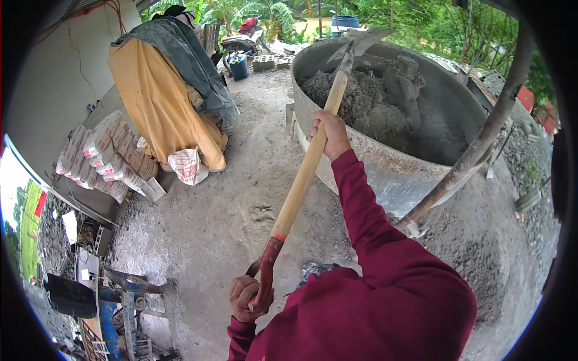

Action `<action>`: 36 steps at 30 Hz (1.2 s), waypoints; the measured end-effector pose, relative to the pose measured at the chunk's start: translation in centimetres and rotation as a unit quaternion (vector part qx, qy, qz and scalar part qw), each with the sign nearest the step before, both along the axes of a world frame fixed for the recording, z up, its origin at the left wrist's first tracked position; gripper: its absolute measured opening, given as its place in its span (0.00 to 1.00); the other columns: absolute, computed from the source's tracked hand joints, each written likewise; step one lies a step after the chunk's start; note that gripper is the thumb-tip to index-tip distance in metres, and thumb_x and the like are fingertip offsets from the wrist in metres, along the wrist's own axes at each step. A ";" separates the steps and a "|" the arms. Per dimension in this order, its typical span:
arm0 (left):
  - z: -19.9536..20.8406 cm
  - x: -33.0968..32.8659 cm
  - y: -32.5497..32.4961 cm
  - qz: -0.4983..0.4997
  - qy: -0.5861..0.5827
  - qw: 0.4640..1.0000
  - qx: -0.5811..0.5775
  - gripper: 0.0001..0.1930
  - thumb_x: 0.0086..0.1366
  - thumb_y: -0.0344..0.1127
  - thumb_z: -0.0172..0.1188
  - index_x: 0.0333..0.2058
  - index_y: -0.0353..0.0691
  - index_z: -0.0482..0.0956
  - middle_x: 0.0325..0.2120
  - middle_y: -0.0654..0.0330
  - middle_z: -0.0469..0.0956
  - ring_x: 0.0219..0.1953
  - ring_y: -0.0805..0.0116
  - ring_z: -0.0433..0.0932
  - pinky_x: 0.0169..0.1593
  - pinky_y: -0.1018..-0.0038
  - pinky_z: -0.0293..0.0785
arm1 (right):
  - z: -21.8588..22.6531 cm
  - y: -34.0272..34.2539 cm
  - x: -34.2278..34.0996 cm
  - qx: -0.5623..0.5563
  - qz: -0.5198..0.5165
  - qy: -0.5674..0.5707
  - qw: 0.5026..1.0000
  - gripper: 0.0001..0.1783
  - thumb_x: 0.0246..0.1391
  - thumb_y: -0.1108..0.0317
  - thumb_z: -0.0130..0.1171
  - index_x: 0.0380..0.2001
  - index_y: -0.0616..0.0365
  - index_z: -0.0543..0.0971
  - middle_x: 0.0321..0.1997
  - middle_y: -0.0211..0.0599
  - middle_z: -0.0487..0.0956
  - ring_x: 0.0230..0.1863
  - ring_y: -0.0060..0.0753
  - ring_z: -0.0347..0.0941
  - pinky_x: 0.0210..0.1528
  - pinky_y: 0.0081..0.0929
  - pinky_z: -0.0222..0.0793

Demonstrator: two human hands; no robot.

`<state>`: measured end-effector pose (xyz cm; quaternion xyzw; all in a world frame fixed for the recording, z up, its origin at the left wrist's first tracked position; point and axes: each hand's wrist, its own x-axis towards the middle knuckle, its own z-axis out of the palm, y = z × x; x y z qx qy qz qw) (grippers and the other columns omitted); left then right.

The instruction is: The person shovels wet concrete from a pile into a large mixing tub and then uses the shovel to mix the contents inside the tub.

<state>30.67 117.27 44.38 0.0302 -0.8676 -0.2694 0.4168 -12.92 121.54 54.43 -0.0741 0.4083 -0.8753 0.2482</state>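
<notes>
My two hands grip a shovel (304, 177) with a pale wooden shaft and a red D-shaped handle. My left hand (247, 299) is closed round the red handle, low and near my body. Farther up, my right hand (330, 135) wraps round the shaft. The metal shovel blade (363, 43) is raised at the far rim of a big round metal mixing tub (379, 162). Grey, lumpy mix (373, 99) lies in the tub, around an upright mixing paddle (409, 90) coated in the same stuff. The blade appears to be above the mix, not in it.
A rusty pole (469, 159) slants across the tub's right side. Stacked paper sacks (108, 153) and a pile under an orange tarp (159, 102) stand left. Blue metal machinery (129, 313) is at lower left. A motorcycle (244, 42) and blue container (239, 67) are farther back.
</notes>
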 end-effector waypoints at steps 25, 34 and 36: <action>9.4 -4.3 -6.5 0.166 -0.037 0.981 -0.096 0.12 0.45 0.37 0.64 0.26 0.42 0.70 0.24 0.59 0.72 0.27 0.59 0.73 0.35 0.64 0.71 | -4.3 -13.3 -5.5 -0.085 0.093 -0.135 0.983 0.07 0.48 0.70 0.59 0.28 0.56 0.70 0.21 0.32 0.68 0.17 0.33 0.68 0.21 0.41 0.67; 9.7 -4.8 -7.0 0.140 -0.008 0.989 -0.041 0.13 0.42 0.32 0.67 0.27 0.43 0.72 0.24 0.61 0.72 0.28 0.60 0.73 0.37 0.63 0.71 | -1.6 -11.9 -5.6 -0.092 0.063 -0.083 0.990 0.07 0.51 0.68 0.58 0.25 0.51 0.69 0.20 0.27 0.67 0.17 0.28 0.67 0.24 0.39 0.68; 10.1 -2.7 -6.4 0.151 -0.029 0.987 -0.040 0.12 0.44 0.34 0.67 0.26 0.44 0.72 0.23 0.62 0.71 0.27 0.60 0.71 0.36 0.64 0.70 | -3.7 -12.0 -4.2 -0.085 0.078 -0.090 0.989 0.08 0.51 0.68 0.58 0.24 0.51 0.69 0.19 0.27 0.67 0.17 0.28 0.67 0.24 0.39 0.67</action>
